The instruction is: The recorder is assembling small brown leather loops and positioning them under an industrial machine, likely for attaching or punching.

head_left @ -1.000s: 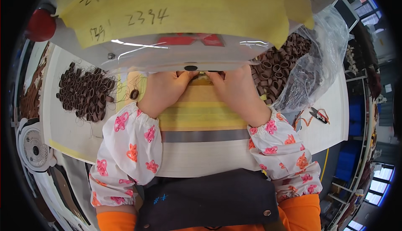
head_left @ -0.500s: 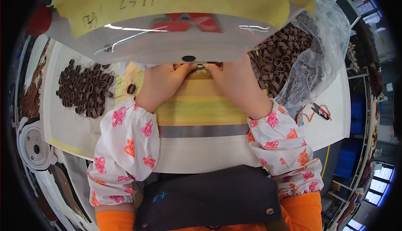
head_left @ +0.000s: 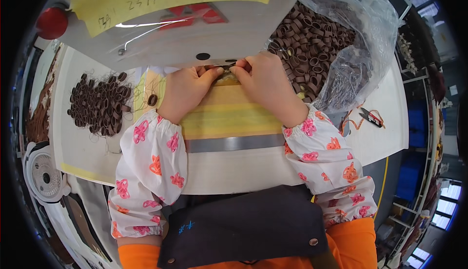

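My left hand [head_left: 186, 92] and my right hand [head_left: 264, 85] meet under the front of a pale sewing machine [head_left: 161, 49]. Both pinch with thumb and fingers at a small dark brown piece [head_left: 226, 68]. It is mostly covered by my fingertips, and its colour matches the brown loops nearby. Beneath my hands lies a work plate [head_left: 222, 118] covered in yellow and tan tape, with a grey strip [head_left: 234, 143] along its near edge. One brown loop [head_left: 152, 100] with loose threads lies beside my left wrist.
A pile of brown loops [head_left: 100, 105] trailing threads lies at left. More loops [head_left: 312, 49] fill a clear plastic bag [head_left: 375, 40] at right. Thread snips [head_left: 371, 117] with an orange cord lie on the white table [head_left: 385, 144]. A white fan [head_left: 45, 174] stands at far left.
The view has shifted, so the machine sits further left and more of the bag shows. My right fingers have curled into a tighter pinch; both hands stay at the machine's front.
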Tool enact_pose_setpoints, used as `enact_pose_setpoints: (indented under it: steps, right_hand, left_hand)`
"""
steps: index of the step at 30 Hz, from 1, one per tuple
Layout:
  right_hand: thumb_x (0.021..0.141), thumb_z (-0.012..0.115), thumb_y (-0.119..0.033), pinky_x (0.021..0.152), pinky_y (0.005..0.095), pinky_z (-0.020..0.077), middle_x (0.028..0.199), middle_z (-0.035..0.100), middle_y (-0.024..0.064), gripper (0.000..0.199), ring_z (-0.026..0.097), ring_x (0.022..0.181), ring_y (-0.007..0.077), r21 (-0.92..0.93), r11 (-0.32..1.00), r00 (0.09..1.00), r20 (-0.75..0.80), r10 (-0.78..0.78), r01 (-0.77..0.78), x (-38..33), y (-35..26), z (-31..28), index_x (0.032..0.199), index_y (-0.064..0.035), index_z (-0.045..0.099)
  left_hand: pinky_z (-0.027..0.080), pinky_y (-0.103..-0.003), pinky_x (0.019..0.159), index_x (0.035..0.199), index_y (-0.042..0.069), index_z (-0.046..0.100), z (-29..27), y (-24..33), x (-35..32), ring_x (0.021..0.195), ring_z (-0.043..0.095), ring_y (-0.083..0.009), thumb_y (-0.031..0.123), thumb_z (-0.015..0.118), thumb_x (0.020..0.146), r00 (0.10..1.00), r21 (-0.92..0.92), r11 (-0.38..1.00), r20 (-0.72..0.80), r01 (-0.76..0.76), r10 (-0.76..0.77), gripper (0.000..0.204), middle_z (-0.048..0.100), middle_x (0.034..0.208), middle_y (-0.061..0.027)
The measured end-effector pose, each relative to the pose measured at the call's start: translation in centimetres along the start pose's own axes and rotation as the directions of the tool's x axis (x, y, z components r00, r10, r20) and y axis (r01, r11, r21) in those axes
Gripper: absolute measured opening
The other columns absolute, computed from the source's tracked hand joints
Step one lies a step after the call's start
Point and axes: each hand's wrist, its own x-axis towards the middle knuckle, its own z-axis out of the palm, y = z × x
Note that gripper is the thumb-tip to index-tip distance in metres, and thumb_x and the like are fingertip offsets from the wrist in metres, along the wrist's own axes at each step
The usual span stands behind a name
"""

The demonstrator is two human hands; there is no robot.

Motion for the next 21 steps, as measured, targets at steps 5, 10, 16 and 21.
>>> enact_pose_setpoints:
  steps: [5, 10, 16, 21]
  right_hand:
    - [0.075, 0.064, -0.007, 0.058, 0.0420, 0.0456, 0.069, 0.058, 0.0196, 0.014, 0.058, 0.066, 0.0364, 0.001, 0.999, 0.998, -0.032, -0.045, 0.045, -0.3, 0.3, -0.1, 0.074, 0.0020, 0.053]
    - [0.075, 0.063, -0.007, 0.059, 0.0409, 0.0463, 0.071, 0.060, 0.0154, 0.009, 0.059, 0.068, 0.0333, 0.050, 0.999, 0.998, -0.061, 0.012, -0.009, -0.3, -0.8, -2.1, 0.075, 0.0002, 0.058]
    - [0.074, 0.064, -0.011, 0.061, 0.0394, 0.0490, 0.076, 0.063, 0.0123, 0.009, 0.061, 0.071, 0.0316, -0.408, 0.908, 0.993, -0.025, -0.119, 0.098, 2.4, 2.8, -5.8, 0.075, -0.0024, 0.061]
    - [0.071, 0.064, -0.009, 0.062, 0.0399, 0.0505, 0.078, 0.064, 0.0146, 0.007, 0.063, 0.071, 0.0314, -0.609, 0.789, 0.997, 0.051, -0.062, 0.080, 3.7, 3.3, -4.5, 0.075, -0.0034, 0.064]
  left_hand:
    - [0.035, -0.029, 0.047, 0.067, 0.002, 0.061, 1.0, -0.9, 0.2, 0.048, 0.047, -0.0130, 0.030, 0.066, 0.080, 0.977, -0.062, 0.981, -0.118, -0.184, 0.176, 0.032, 0.056, 0.055, -0.0054]
    - [0.038, -0.034, 0.059, 0.064, 0.004, 0.060, 0.0, -1.4, -3.1, 0.042, 0.041, -0.0260, 0.025, 0.065, 0.079, 0.890, 0.252, 0.876, -0.095, -0.412, 0.446, 0.026, 0.054, 0.053, -0.0094]
    - [0.036, -0.034, 0.063, 0.061, 0.006, 0.058, -6.6, -5.7, -3.7, 0.038, 0.036, -0.0244, 0.019, 0.066, 0.079, 0.897, 0.425, 0.880, -0.275, -0.211, 0.348, 0.024, 0.046, 0.043, -0.0047]
    - [0.039, -0.035, 0.068, 0.074, 0.001, 0.064, -6.6, -3.6, -4.0, 0.059, 0.051, -0.0250, 0.012, 0.065, 0.078, 0.889, 0.291, 0.932, -0.335, -0.217, 0.311, 0.012, 0.060, 0.065, -0.0083]
